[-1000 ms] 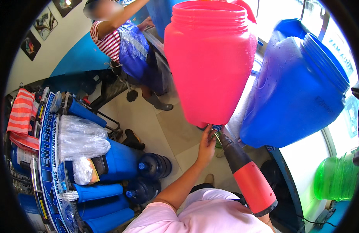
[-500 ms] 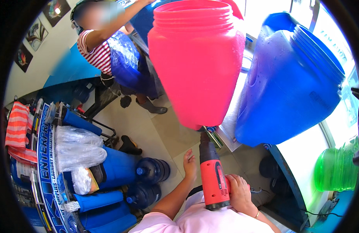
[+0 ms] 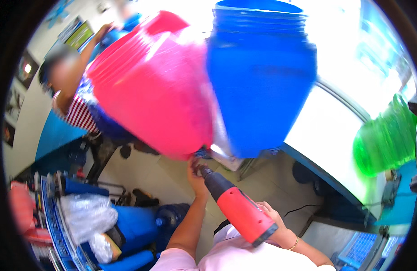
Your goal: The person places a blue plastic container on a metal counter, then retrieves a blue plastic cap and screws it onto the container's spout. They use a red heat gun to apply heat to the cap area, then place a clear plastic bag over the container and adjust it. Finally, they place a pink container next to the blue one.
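- Since the right hand (image 3: 272, 221) wraps around behind the red heat gun (image 3: 242, 210), fingers closed, we judge that it grips the handle, hidden by the body; this hold slants the dark nozzle (image 3: 213, 179) far and left, away from the person;
- the left hand (image 3: 197, 178) reaches to the lower end of the pink container (image 3: 154, 99), just beside the nozzle tip; its fingers look curled, but blur keeps us from telling how far open they are, or whether they hold the small fitting (image 3: 203, 153) there;
- the pink container stands far, left of the blue container (image 3: 262, 86); both have their mouths upward and lower ends toward the person, perhaps so that these stay within reach; we cannot tell what either contains;
- at the far right we see a green see-through jug (image 3: 384, 142); at the near left, a dark blue bottle (image 3: 168, 219); we make out no contents in either.
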`<state>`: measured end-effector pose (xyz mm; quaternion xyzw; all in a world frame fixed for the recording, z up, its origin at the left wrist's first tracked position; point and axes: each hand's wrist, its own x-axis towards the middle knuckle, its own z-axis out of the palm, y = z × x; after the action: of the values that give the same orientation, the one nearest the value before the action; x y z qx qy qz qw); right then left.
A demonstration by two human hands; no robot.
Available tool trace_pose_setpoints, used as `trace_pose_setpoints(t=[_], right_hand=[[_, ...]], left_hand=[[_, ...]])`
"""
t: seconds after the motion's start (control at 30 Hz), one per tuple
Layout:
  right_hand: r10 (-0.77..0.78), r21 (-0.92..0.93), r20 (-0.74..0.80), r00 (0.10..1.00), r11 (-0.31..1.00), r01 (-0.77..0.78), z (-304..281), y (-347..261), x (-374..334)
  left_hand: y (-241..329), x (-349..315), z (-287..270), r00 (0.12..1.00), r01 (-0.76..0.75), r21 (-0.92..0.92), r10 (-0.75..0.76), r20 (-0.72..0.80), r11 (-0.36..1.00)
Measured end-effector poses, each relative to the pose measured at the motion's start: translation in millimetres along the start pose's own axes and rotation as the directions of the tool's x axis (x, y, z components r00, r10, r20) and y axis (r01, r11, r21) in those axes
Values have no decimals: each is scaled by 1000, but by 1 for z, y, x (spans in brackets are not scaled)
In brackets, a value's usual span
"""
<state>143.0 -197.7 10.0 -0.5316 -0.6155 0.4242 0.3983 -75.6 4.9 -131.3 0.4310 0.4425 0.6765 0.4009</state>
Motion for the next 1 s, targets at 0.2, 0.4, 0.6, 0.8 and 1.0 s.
trace_pose_setpoints(t=[0.2,0.4,0.6,0.8,1.0], right_hand=[[605,774,-236,761,590,-230,-70,-18,-74],[98,21,-865,493,987,-158,-113,81,-194],[200,183,-974,-104,971,154,-190,80,-218],[343,339,-908,-241,939,58,-295,167,-244],[408,367,-900,-155,900,237,-385,200,-234]], left_hand=[[41,10,53,976,-154,423,205,-78,893],[-2,25,50,913,-174,503,330,-240,847],[-18,39,39,913,-240,516,372,-168,822],[-40,50,21,979,68,-182,-101,-177,981],[-6,22,49,918,214,-487,-345,-197,847]])
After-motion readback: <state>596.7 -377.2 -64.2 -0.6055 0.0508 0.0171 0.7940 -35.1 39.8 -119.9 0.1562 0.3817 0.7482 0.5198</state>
